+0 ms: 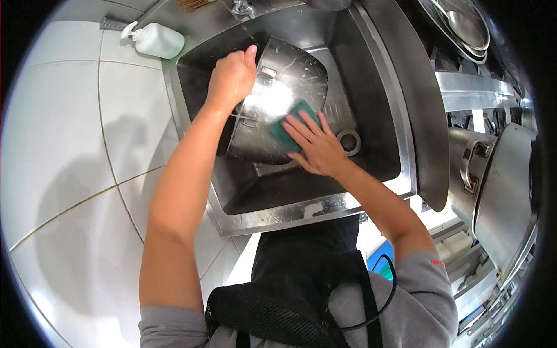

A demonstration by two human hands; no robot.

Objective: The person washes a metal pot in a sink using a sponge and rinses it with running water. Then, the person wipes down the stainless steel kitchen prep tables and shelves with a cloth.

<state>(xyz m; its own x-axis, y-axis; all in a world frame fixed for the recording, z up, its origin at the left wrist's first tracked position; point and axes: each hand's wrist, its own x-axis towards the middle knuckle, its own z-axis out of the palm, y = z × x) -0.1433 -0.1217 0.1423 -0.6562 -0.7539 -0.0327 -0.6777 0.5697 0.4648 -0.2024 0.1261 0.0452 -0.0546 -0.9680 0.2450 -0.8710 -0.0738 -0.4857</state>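
Nearest is a black apron (307,255). At left, a pump bottle (161,41) sits beside the sink (278,223). The left hand (232,78) is curled tight, apparently round the handle of a metal vessel (297,72) in the sink; the right hand (318,147), fingers spread wide, lies flat over a green pad (283,136) against it.

One rectangular stainless-steel sink (278,219) contains one shiny, curved metal piece (299,69) bearing two small rectangular fittings (268,72), plus one round drain (348,142). Over the sink are two bare hands, one left (233,78) and one right (319,147), and one green scouring pad (282,136). Beside its far left corner: one whitish plastic pump bottle (159,40). Overlapping round steel vessels (464,28) beyond its right side cannot be counted surely.
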